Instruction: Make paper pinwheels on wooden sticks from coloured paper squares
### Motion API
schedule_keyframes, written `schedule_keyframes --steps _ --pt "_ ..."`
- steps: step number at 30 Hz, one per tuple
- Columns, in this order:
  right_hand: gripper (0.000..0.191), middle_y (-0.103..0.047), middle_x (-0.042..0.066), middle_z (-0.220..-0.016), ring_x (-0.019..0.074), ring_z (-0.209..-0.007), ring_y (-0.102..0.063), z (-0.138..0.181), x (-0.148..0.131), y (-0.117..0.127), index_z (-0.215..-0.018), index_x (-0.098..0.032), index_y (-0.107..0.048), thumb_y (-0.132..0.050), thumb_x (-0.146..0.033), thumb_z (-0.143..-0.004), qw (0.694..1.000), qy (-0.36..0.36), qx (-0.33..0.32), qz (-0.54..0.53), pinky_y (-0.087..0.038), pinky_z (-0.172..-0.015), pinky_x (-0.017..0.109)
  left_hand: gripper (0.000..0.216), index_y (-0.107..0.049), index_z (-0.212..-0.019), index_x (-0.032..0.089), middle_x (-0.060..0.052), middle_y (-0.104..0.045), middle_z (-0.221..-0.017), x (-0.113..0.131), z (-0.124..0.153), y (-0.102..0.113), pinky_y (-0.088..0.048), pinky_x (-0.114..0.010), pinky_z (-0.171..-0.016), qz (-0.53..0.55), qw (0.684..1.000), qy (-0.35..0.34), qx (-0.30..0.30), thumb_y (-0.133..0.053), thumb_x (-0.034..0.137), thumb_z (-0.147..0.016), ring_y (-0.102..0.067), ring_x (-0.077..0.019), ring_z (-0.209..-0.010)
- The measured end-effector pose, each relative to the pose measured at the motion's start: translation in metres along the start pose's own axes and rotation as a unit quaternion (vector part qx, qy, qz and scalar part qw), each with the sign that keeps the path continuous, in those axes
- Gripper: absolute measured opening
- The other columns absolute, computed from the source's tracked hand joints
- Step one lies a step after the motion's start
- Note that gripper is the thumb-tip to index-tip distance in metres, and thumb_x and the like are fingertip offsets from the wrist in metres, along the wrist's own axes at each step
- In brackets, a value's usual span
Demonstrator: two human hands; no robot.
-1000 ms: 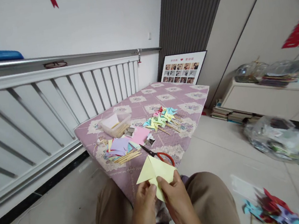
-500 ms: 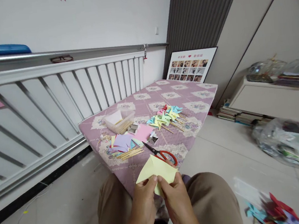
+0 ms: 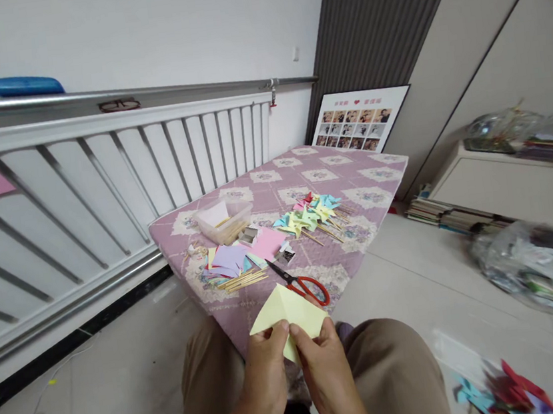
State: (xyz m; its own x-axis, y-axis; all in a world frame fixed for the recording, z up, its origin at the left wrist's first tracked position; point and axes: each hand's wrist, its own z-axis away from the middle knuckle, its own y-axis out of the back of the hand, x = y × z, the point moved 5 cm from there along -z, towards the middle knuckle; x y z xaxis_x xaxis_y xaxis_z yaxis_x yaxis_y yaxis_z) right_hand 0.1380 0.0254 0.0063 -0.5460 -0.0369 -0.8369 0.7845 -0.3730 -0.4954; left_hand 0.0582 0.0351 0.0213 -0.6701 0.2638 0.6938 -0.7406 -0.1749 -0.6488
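Left hand (image 3: 268, 362) and right hand (image 3: 325, 359): both pinching the yellow paper (image 3: 289, 307), thumbs close together, at the near edge of the table (image 3: 228, 324). My judgement: press lightly, evenly; avoid stray creases. Scissors (image 3: 291, 280) lie just beyond, near the right edge.

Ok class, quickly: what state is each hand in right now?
Left hand: closed, holding the pale yellow paper.
Right hand: closed, holding the same paper, to the right of the left hand.
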Motion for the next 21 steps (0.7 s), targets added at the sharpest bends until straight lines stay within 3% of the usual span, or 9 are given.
schedule_keyframes --steps 10,17,21 --pt "0.07 -0.076 -0.001 -0.099 0.0184 -0.083 -0.07 -0.001 -0.001 0.002 -0.13 -0.028 -0.044 -0.076 -0.023 -0.068 1.0 0.007 0.017 0.012 -0.055 -0.073 0.027 0.032 -0.073 -0.089 0.009 -0.012 -0.075 -0.079 -0.002 -0.001 0.002 -0.051 -0.036 -0.083 -0.021 1.0 0.009 0.005 -0.077 0.03 -0.064 -0.069 -0.0279 -0.086" --pt "0.07 -0.074 0.002 -0.105 0.0186 -0.089 -0.069 -0.001 0.002 0.005 -0.133 -0.027 -0.043 -0.075 -0.024 -0.071 1.0 0.007 0.022 0.004 -0.054 -0.078 0.027 0.032 -0.072 -0.092 0.01 -0.012 -0.075 -0.085 -0.001 0.002 0.003 -0.051 -0.034 -0.079 -0.033 0.999 0.007 -0.017 -0.074 0.032 -0.069 -0.069 -0.0261 -0.084" --pt "0.069 -0.074 0.002 -0.106 0.0189 -0.09 -0.069 -0.002 0.004 0.007 -0.134 -0.027 -0.043 -0.074 -0.025 -0.072 1.0 0.011 0.024 -0.013 -0.054 -0.08 0.029 0.027 -0.072 -0.088 0.011 -0.011 -0.074 -0.085 -0.005 -0.001 0.012 -0.05 -0.032 -0.08 -0.098 0.995 -0.002 -0.014 -0.072 0.031 -0.071 -0.068 -0.0241 -0.083"
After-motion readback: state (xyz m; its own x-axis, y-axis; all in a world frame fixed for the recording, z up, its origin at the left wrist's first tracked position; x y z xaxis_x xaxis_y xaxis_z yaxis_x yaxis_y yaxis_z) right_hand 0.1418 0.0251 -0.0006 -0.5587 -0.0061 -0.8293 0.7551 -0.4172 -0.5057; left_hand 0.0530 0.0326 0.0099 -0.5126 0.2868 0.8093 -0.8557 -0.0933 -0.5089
